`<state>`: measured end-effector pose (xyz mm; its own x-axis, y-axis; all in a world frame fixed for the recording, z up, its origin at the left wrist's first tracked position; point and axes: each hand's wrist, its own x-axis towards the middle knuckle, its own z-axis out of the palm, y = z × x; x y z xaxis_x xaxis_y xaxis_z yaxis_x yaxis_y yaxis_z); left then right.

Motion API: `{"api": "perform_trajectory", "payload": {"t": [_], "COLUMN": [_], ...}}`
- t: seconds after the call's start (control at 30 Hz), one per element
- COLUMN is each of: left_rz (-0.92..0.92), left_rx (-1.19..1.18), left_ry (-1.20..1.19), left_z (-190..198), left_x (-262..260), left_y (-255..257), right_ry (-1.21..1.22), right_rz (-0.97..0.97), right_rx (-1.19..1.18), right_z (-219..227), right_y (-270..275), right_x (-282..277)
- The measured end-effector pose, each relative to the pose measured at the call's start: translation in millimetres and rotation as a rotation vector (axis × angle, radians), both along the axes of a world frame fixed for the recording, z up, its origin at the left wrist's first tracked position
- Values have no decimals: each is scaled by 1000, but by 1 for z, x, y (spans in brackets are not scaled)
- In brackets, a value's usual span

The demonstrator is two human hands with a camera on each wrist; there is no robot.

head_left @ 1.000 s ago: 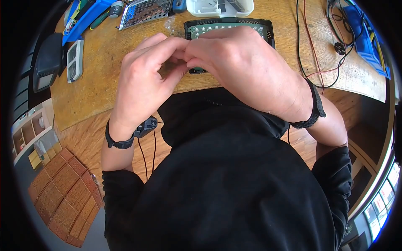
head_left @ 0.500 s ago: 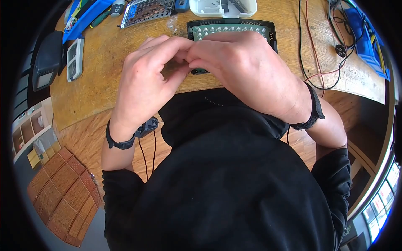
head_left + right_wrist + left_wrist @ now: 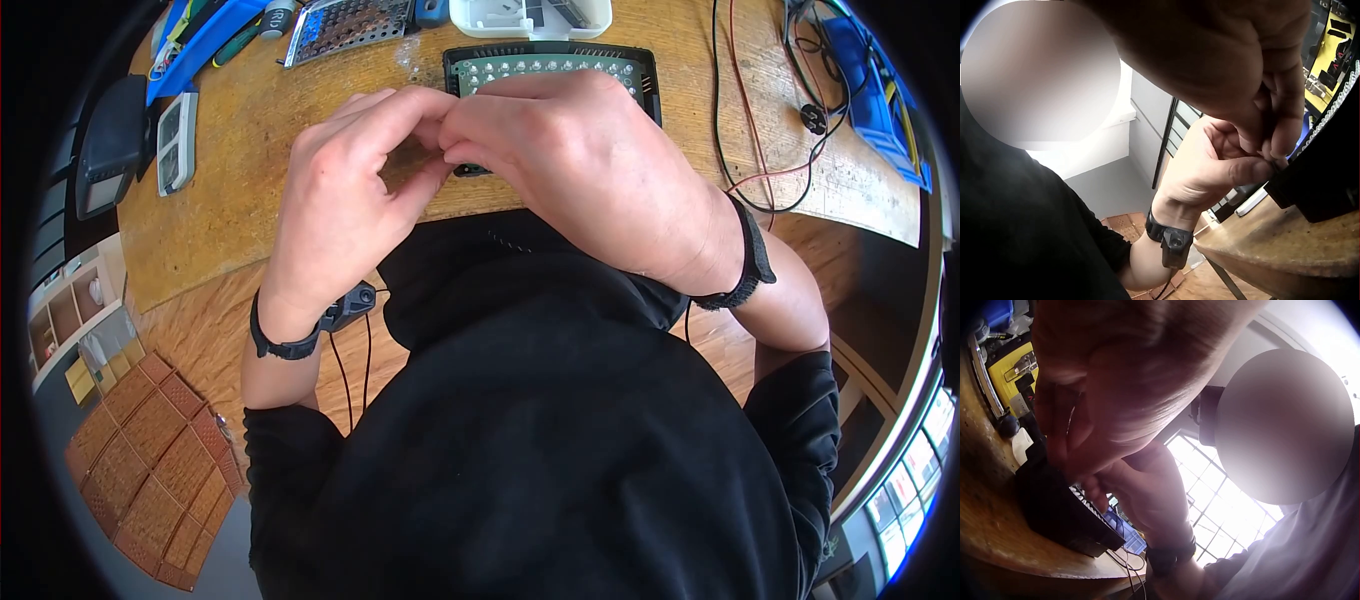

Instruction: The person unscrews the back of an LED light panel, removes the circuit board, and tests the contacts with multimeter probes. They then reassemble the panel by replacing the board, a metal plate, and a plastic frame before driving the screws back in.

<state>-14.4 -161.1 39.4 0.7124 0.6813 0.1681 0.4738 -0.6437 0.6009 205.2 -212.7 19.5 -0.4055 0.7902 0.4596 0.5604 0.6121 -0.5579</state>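
A black case point(image 3: 652, 98) lies near the front edge of the bench, holding a green circuit board point(image 3: 548, 68) with rows of small clear LEDs. Over its near left part, my left hand point(image 3: 340, 195) and right hand point(image 3: 605, 175) meet at the fingertips. In the right wrist view, the right hand's curled fingers point(image 3: 1285, 119) come together with the thumb, and the left thumb point(image 3: 1250, 170) reaches in beside them at the case edge. The left wrist view shows the case's dark side wall point(image 3: 1054, 512) just below the fingers. I cannot tell what the fingertips hold.
Behind the case stands a white box point(image 3: 530, 25), with a perforated metal plate point(image 3: 350, 32) to its left. Blue bins stand at the far left point(image 3: 205, 50) and right point(image 3: 890, 125). Black and red cables point(image 3: 745, 105) and a black plug point(image 3: 813, 119) lie at the right.
Both hands stay together over the near left part of the case, with only very small shifts. The head view has moved slightly against the bench.
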Motion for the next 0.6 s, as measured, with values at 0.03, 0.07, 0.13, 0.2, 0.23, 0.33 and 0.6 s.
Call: {"api": "perform_trajectory", "payload": {"t": [0.03,0.07,0.13,0.2,0.23,0.33,0.6], "left_rz": [1,2,3,2,-5,-17,-23], "left_rx": [-2,-3,-4,-4,22,46,17], "left_ry": [4,8,3,-2,-52,-104,-95], "left_z": [0,0,0,-3,-5,-5,-4], "left_x": [0,0,-1,0,1,1,1], "left_y": [0,0,0,1,1,2,2], "right_ry": [3,6,14,22,30,34,-14], "right_rz": [0,1,0,-1,-2,-2,6], "right_rx": [-2,-4,2,9,8,3,-31], "right_z": [0,0,0,-1,-1,0,2], "right_y": [0,0,0,0,0,-1,-1], "right_x": [0,0,-1,-1,-1,-2,-3]}}
